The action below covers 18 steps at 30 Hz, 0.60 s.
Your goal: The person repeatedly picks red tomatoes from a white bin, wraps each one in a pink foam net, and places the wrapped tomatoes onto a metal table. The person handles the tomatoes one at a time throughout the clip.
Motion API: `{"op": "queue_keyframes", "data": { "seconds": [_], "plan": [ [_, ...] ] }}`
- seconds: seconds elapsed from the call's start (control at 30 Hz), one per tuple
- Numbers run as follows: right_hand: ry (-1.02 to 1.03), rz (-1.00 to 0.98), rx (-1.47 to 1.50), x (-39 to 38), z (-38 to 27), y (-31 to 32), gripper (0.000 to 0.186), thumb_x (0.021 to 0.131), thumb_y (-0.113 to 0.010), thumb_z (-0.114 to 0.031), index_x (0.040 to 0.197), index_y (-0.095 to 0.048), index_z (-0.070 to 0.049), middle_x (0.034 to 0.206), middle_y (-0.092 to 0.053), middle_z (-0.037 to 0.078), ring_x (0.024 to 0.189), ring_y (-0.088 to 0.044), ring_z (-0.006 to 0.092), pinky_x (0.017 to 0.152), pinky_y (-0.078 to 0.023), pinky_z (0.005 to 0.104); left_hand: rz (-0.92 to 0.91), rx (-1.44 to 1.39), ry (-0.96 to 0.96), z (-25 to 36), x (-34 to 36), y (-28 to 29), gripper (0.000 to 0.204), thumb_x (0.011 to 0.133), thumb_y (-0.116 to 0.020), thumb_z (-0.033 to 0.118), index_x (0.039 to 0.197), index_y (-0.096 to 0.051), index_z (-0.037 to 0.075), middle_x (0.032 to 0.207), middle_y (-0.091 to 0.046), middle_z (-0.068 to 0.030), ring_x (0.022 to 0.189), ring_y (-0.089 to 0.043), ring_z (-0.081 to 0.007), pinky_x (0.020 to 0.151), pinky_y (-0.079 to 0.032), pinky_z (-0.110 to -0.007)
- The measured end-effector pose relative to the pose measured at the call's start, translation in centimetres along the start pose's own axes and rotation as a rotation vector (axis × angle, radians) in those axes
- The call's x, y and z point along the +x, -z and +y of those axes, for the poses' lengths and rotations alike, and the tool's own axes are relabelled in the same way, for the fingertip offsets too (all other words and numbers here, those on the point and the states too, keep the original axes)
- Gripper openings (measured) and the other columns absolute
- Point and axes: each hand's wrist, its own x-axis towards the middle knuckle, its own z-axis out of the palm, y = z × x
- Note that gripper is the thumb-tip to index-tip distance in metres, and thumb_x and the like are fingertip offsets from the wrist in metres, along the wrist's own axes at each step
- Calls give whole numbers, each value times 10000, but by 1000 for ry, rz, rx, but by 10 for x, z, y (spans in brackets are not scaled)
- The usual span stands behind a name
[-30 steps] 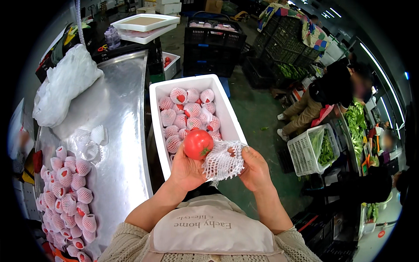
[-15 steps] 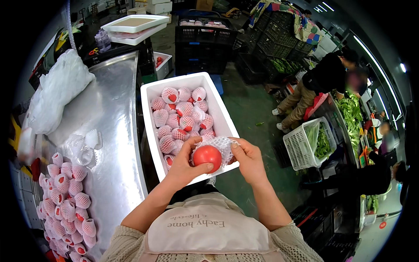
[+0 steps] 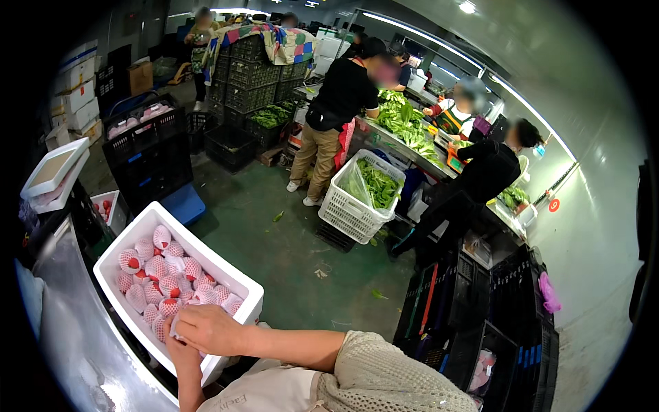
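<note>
My right hand (image 3: 208, 328) reaches across the lower front of a white foam box (image 3: 250, 295), fingers bent around a bit of pale foam net (image 3: 177, 329). My left hand (image 3: 180, 349) is just beneath it, fingers curled up and mostly covered by the right one; what it grips is hidden. Several red tomatoes in pink-white net sleeves (image 3: 163, 268) fill the box. A steel tabletop (image 3: 75, 302) lies along its left side.
Stacked black crates (image 3: 147, 168) stand behind the box, others (image 3: 494, 316) at lower right. A white basket of greens (image 3: 357, 199) sits on the green floor (image 3: 295, 261). Co-workers (image 3: 329, 103) stand at a counter of leafy vegetables (image 3: 412, 130). Foam trays (image 3: 55, 168) are left.
My view has swung right, shifting the box and hands to the lower left. My right hand has moved over the left one, and the red tomato held earlier is now out of sight.
</note>
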Motion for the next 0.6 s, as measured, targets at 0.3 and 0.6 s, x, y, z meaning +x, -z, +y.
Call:
{"op": "queue_keyframes", "data": {
  "seconds": [0.3,0.6],
  "plan": [
    [-192,-86,202,-5,-10,-12,138,828,-631,-73,957,-582,-63,846,-603,101,764,-636,304,626,-511,413,105,-649,64,-1,4,1,405,963,-489,115,1341,-397,3,1142,-579,-95,991,-616,-164,821,-523,-302],
    [-710,-364,310,-32,17,-30,372,890,-633,-88,1248,-565,-9,936,-657,162,762,-634,253,719,-522,361,238,-1172,240,-36,5,110,249,984,-547,299,1088,-642,94,1089,-660,-50,1046,-606,-211,913,-496,-470]
  ]
}}
